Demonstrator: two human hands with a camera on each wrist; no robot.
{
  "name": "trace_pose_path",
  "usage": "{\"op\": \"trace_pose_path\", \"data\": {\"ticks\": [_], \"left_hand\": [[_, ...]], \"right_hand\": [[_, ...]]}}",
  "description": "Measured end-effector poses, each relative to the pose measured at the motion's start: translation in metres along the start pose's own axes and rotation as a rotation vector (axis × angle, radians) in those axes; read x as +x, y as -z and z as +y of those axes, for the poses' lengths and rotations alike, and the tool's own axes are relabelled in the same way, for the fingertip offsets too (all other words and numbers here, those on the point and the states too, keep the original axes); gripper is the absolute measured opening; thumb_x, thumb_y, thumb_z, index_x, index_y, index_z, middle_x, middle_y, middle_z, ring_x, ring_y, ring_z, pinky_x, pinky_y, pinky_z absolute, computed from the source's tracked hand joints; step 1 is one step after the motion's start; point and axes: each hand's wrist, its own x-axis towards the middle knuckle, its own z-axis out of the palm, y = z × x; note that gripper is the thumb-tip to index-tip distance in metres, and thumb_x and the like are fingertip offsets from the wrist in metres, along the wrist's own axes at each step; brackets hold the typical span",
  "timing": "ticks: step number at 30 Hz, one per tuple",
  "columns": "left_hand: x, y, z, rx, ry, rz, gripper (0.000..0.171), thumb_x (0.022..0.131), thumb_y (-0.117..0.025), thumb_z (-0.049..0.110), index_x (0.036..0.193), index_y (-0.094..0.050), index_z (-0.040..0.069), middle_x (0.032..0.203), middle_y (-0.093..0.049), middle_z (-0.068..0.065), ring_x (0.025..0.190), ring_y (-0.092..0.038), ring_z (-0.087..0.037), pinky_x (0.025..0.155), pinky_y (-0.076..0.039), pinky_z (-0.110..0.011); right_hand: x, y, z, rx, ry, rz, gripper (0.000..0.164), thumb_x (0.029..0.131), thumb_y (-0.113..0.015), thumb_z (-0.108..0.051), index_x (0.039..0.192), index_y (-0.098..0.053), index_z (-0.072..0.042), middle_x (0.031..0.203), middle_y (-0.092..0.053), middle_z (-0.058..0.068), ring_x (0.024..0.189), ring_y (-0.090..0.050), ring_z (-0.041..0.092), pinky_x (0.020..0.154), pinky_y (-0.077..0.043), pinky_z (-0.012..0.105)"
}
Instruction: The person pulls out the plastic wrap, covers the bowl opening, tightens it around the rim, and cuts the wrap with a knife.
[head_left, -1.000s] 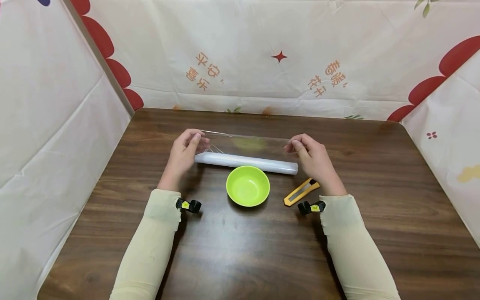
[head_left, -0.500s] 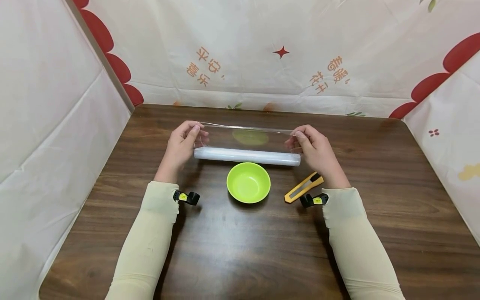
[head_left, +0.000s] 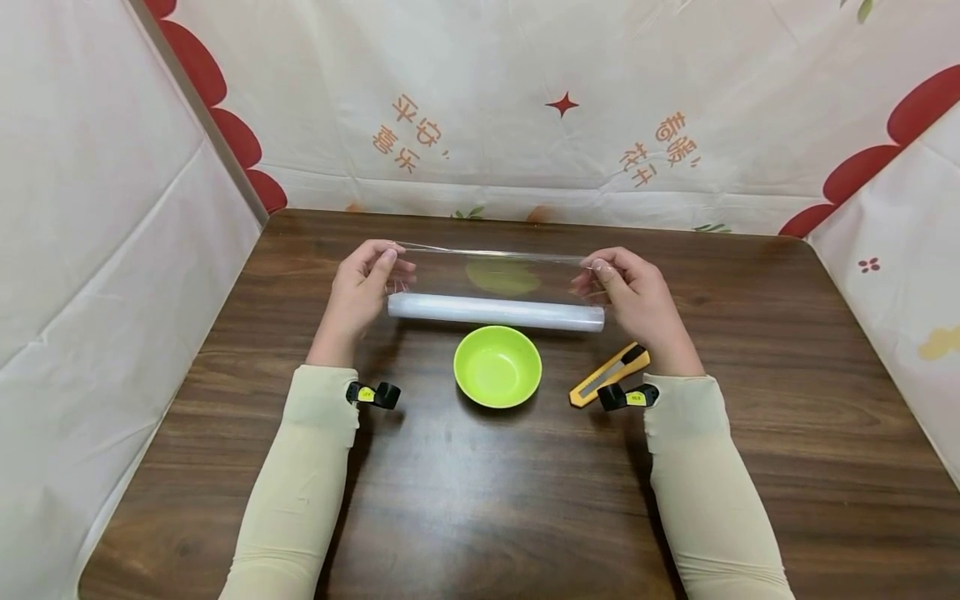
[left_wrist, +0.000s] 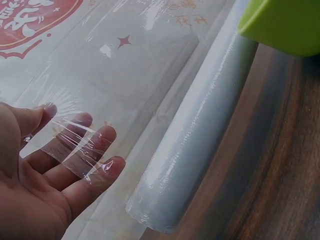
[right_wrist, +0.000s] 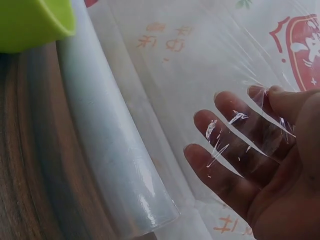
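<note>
A clear sheet of cling film [head_left: 442, 268] stretches between both hands, its far edge raised above the table. It comes off a whitish roll of cling film [head_left: 495, 312] lying crosswise. My left hand [head_left: 360, 285] pinches one corner between thumb and forefinger; in the left wrist view, that hand's other fingers [left_wrist: 82, 192] spread loosely behind the film. My right hand [head_left: 637, 292] pinches the opposite corner, and in the right wrist view its other fingers [right_wrist: 220, 167] also lie behind the film. Just on the near side of the roll sits a lime-green bowl [head_left: 498, 367], upright, with nothing in it.
A yellow utility knife [head_left: 609, 375] lies on the brown wooden table [head_left: 480, 500], right of the bowl and beside the right wrist. Printed white cloth [head_left: 480, 100] hangs behind the table, with more cloth along the left and right sides.
Both hands have lifted the film's edge a little higher and away from the roll, so more film shows. The head view has tilted slightly. Over the last half second hardly anything moves.
</note>
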Motion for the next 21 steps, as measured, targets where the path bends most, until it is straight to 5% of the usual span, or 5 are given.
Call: {"op": "trace_pose_path", "data": {"ticks": [21], "left_hand": [[-0.0027,0.0003,0.0029,0.014,-0.006,-0.01,0.024,0.097,-0.042,0.021,0.108,-0.054,0.004,0.101,-0.061,-0.029,0.093,-0.061,-0.041,0.084,-0.049,-0.051]], "right_hand": [[0.0034,0.0047,0.0118,0.042,0.009,-0.014,0.039,0.093,-0.042,-0.039,0.114,-0.055,-0.009,0.097,-0.064,0.011,0.086,-0.066,0.025,0.072,-0.055,0.034]]}}
